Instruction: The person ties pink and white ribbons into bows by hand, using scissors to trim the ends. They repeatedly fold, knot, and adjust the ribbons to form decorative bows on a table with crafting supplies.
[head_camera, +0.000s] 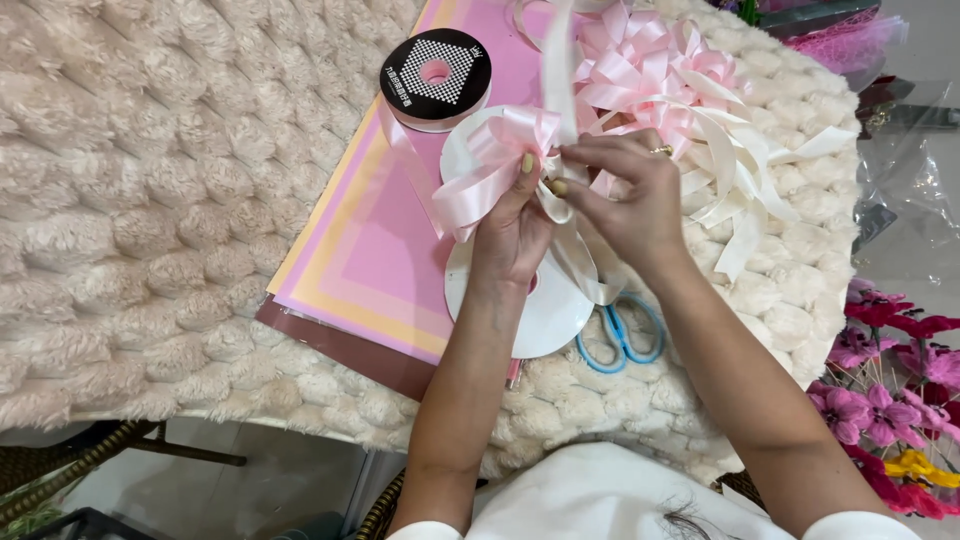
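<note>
Left hand (512, 232), right hand (622, 195) pinch pink bow (492, 165); loops fan up-left.

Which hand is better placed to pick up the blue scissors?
Probably the right hand: the blue scissors lie just below its wrist on the fluffy blanket, on its own side. The left hand pinches the pink ribbon bow at its centre, so letting go might loosen the loops.
</note>
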